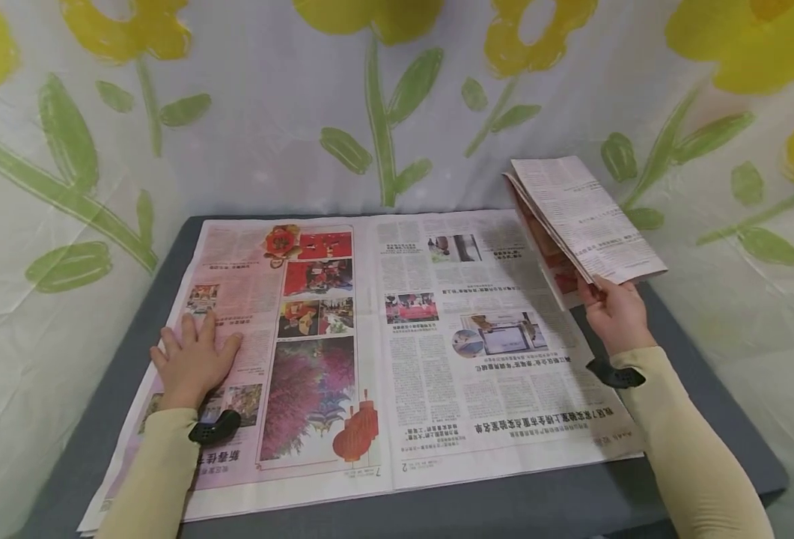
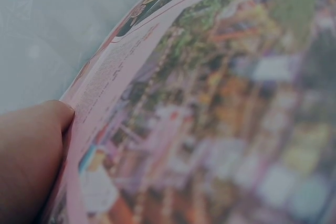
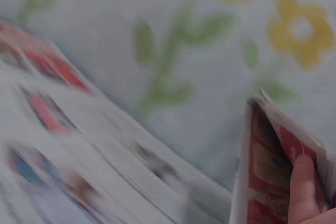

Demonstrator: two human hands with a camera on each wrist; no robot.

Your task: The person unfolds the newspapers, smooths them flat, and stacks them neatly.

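Observation:
An open newspaper (image 1: 379, 359) lies spread on the dark table, its print upside down in the head view. On its left page my left hand (image 1: 197, 363) rests flat with fingers spread. The left wrist view shows the thumb (image 2: 31, 156) against the paper, beside a blurred colour photo. At the right, my right hand (image 1: 619, 314) pinches the near corner of a folded newspaper (image 1: 588, 217), lifted over the far right of the open one. In the right wrist view, a finger (image 3: 303, 187) lies on the folded newspaper's red printed side, and its layers part slightly.
A dark grey table (image 1: 437, 516) shows around the open newspaper's edges. Behind and at both sides hangs a pale curtain (image 1: 248, 135) with yellow flowers and green leaves. Each forearm wears a black wrist strap (image 1: 215, 427) over a cream sleeve.

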